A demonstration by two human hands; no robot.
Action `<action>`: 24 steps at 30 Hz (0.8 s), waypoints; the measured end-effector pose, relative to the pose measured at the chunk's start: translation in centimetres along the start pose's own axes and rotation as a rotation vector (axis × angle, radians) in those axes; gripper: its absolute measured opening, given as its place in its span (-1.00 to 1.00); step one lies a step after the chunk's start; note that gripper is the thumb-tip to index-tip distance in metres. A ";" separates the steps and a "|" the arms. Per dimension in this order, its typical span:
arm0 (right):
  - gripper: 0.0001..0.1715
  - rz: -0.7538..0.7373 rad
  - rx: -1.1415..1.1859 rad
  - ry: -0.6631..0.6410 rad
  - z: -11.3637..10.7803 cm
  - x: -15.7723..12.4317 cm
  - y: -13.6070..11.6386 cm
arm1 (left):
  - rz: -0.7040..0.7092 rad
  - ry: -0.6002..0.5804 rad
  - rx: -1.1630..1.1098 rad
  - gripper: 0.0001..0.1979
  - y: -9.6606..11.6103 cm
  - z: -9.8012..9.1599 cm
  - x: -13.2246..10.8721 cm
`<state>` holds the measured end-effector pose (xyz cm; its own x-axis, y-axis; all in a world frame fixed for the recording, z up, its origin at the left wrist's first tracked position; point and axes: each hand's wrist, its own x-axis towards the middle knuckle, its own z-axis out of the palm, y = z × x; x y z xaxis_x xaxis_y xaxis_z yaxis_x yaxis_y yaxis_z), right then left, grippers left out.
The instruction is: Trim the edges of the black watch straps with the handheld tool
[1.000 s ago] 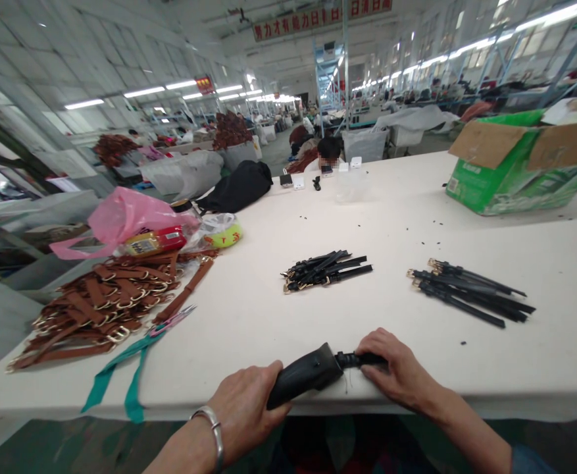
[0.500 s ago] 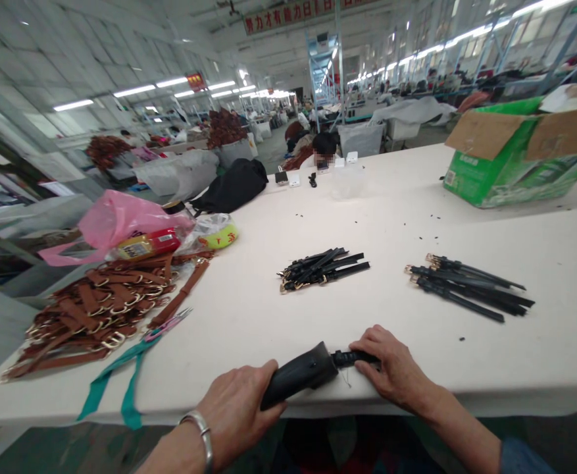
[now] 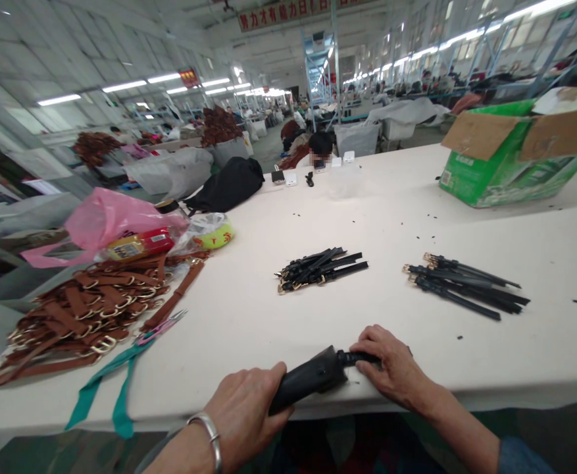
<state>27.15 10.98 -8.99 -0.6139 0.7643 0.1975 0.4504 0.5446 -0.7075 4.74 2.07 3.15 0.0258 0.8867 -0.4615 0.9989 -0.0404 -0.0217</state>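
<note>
Here, left hand [image 3: 246, 415] gripping black tool [image 3: 310, 378] at bench [image 3: 268, 316] edge; right hand [image 3: 391, 368] curled, pressing black strap [image 3: 360, 358] into tool's tip.

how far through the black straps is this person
Only partly clear. Perhaps done: the middle bundle and the right bundle of black straps lie sorted on the table; which is finished I cannot tell. In hand: the left hand grips a black tool, and the right hand presses one black strap at its tip. Perhaps left: the brown strap heap.
</note>
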 end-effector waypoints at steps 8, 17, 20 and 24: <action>-0.76 -0.019 0.011 -0.008 0.1 -0.2 0.2 | -0.060 -0.004 -0.022 -0.71 -0.9 0.6 -0.6; -0.79 -0.035 -0.008 -0.012 0.0 0.0 0.4 | -0.014 0.109 -0.042 -0.76 0.7 0.7 1.4; -0.78 -0.016 -0.002 -0.017 0.0 0.0 0.3 | -0.030 0.092 -0.052 -0.78 0.3 0.5 1.2; -0.77 -0.004 0.007 -0.012 0.0 0.0 0.4 | -0.044 -0.008 -0.025 -0.77 -0.7 -0.6 -0.4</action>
<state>27.31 11.15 -9.27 -0.6237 0.7577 0.1920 0.4437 0.5454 -0.7111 4.10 2.04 3.86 -0.0188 0.8836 -0.4678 0.9997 0.0103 -0.0206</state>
